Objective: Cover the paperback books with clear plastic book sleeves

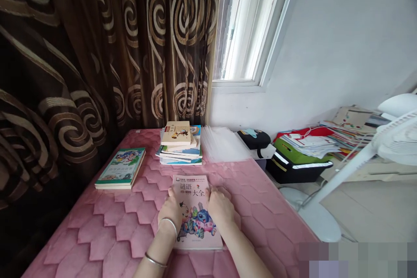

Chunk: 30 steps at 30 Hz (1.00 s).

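Observation:
A pale pink paperback book point(199, 222) with cartoon figures on its cover lies face up on the pink quilted bed point(127, 234). My left hand point(170, 209), two bangles on the wrist, grips the book's left edge. On the opposite edge, my right hand point(220, 207) holds it with curled fingers, the thumb by the cover. The fingertips of both hands are partly hidden. Beyond the book stands a stack of books point(180, 151), topped by a smaller tan book point(176, 133). Clear plastic sheets point(224, 144) lie beside that stack.
Green-covered books point(121, 166) lie at the left. Patterned curtains point(156, 43) hang behind, near a window point(243, 26). To the right are a black case point(254, 139), a dark bin point(298, 173) with papers, piled papers point(350, 126) and a white fan point(345, 169).

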### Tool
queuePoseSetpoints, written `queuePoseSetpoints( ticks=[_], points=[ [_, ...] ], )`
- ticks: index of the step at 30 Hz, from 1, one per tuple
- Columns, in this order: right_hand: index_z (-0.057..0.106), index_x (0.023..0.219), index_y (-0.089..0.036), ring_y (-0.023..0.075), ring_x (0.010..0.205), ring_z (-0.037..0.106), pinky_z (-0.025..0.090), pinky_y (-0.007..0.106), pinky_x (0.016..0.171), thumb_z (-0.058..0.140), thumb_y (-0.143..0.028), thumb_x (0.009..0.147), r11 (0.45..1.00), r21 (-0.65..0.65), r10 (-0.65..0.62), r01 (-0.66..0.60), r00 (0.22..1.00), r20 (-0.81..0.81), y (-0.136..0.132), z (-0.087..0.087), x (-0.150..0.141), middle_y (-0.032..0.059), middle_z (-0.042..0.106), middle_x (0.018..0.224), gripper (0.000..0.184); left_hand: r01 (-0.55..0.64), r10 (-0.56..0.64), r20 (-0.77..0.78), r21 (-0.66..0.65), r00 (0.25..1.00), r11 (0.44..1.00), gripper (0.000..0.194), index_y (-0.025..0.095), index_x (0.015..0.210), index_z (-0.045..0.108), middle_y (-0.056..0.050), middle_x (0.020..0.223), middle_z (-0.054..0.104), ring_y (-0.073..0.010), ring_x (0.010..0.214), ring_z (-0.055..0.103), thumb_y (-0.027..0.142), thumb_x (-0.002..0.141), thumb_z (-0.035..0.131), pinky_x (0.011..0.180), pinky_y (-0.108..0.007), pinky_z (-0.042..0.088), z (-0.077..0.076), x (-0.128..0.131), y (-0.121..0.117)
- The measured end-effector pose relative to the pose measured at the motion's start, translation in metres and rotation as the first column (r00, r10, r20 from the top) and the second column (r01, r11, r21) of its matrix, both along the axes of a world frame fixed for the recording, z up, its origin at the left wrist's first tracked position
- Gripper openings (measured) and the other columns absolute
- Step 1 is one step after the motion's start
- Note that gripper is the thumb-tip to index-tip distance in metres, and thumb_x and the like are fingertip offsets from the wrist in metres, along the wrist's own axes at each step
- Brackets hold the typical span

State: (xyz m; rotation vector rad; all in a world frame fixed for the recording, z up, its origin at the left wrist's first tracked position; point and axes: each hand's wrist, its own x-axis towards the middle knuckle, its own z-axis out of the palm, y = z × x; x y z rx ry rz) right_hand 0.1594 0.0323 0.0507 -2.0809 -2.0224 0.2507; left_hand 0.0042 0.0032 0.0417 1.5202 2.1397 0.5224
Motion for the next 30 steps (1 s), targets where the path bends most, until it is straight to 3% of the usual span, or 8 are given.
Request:
queuePoseSetpoints(
  ticks=[3, 6, 9, 12, 14, 18, 24, 30],
  points=[
    [0.062, 0.103, -0.007, 0.0276, 0.088, 0.068, 0.049, 0.034, 0.073, 0.029, -0.027, 0.097, 0.997, 0.06, 0.051, -0.053, 0.998, 0.035, 0.0, -0.002, -0.001, 0.0191, 0.07, 0.094, 0.039, -0.043, 0.03, -0.216, -0.055, 0.976, 0.998, 0.067, 0.001, 0.142, 0.024, -0.026, 0.121, 0.057, -0.0245, 0.095, 0.067, 0.004, 0.078, 0.047, 0.079, -0.031, 0.048, 0.007, 0.003, -0.003],
    [0.063, 0.1, -0.008, 0.0273, 0.09, 0.066, 0.047, 0.035, 0.075, 0.031, -0.025, 0.096, 0.99, 0.118, 0.069, -0.078, 0.995, 0.077, 0.001, -0.005, -0.001, 0.0183, 0.069, 0.094, 0.036, -0.019, 0.031, -0.434, 0.031, 0.9, 0.999, 0.057, 0.008, 0.14, 0.037, -0.025, 0.135, 0.047, -0.0263, 0.106, 0.062, 0.002, 0.084, 0.033, 0.088, -0.038, 0.047, 0.011, 0.009, -0.009],
    [0.063, 0.099, -0.009, 0.0265, 0.088, 0.066, 0.046, 0.034, 0.073, 0.031, -0.026, 0.097, 0.986, 0.142, 0.07, -0.085, 0.992, 0.104, 0.001, -0.009, -0.001, 0.017, 0.069, 0.092, 0.036, 0.186, -0.112, -0.566, 0.074, 0.817, 0.98, 0.055, 0.017, 0.138, 0.044, -0.015, 0.146, 0.04, -0.0288, 0.133, 0.039, 0.005, 0.086, 0.029, 0.107, -0.047, 0.033, 0.004, 0.022, -0.017],
    [0.062, 0.1, -0.009, 0.0245, 0.087, 0.066, 0.045, 0.031, 0.072, 0.032, -0.027, 0.098, 0.983, 0.16, 0.073, -0.095, 0.988, 0.137, 0.002, -0.013, -0.001, 0.0158, 0.069, 0.091, 0.035, 0.408, -0.324, -0.53, 0.045, 0.783, 0.912, 0.055, 0.02, 0.144, 0.034, -0.005, 0.155, 0.027, -0.0248, 0.142, 0.021, 0.017, 0.089, 0.032, 0.115, -0.045, 0.021, -0.01, 0.035, -0.024],
    [0.062, 0.101, -0.01, 0.0234, 0.087, 0.066, 0.044, 0.03, 0.072, 0.031, -0.027, 0.098, 0.981, 0.166, 0.072, -0.099, 0.985, 0.158, 0.002, -0.016, -0.001, 0.0153, 0.069, 0.091, 0.035, 0.449, -0.368, -0.494, 0.054, 0.788, 0.892, 0.056, 0.019, 0.148, 0.025, -0.004, 0.156, 0.018, -0.0244, 0.143, 0.016, 0.027, 0.092, 0.029, 0.116, -0.045, 0.018, -0.016, 0.038, -0.025],
    [0.062, 0.102, -0.01, 0.0239, 0.087, 0.066, 0.045, 0.03, 0.071, 0.029, -0.028, 0.098, 0.979, 0.168, 0.083, -0.113, 0.981, 0.177, 0.002, -0.018, -0.001, 0.0154, 0.069, 0.091, 0.037, 0.39, -0.326, -0.466, 0.044, 0.822, 0.92, 0.061, 0.014, 0.148, 0.019, -0.007, 0.156, 0.012, -0.0241, 0.144, 0.014, 0.04, 0.093, 0.025, 0.117, -0.043, 0.017, -0.015, 0.026, -0.013],
    [0.062, 0.102, -0.011, 0.0246, 0.086, 0.066, 0.045, 0.031, 0.071, 0.029, -0.029, 0.098, 0.983, 0.151, 0.082, -0.108, 0.983, 0.164, 0.004, -0.019, -0.001, 0.0152, 0.068, 0.092, 0.037, 0.316, -0.26, -0.469, 0.043, 0.844, 0.948, 0.064, 0.008, 0.148, 0.018, -0.009, 0.156, 0.012, -0.0216, 0.144, 0.01, 0.041, 0.093, 0.02, 0.118, -0.043, 0.013, -0.012, 0.0, 0.01],
    [0.062, 0.104, -0.009, 0.0262, 0.089, 0.064, 0.046, 0.035, 0.074, 0.027, -0.03, 0.098, 0.983, 0.148, 0.08, -0.105, 0.983, 0.166, 0.002, -0.014, 0.0, 0.018, 0.066, 0.097, 0.041, 0.33, -0.271, -0.486, 0.037, 0.831, 0.943, 0.061, 0.007, 0.147, 0.02, -0.01, 0.155, 0.009, -0.0232, 0.144, 0.009, 0.037, 0.094, 0.023, 0.117, -0.042, 0.017, -0.017, 0.004, -0.017]
  ],
)
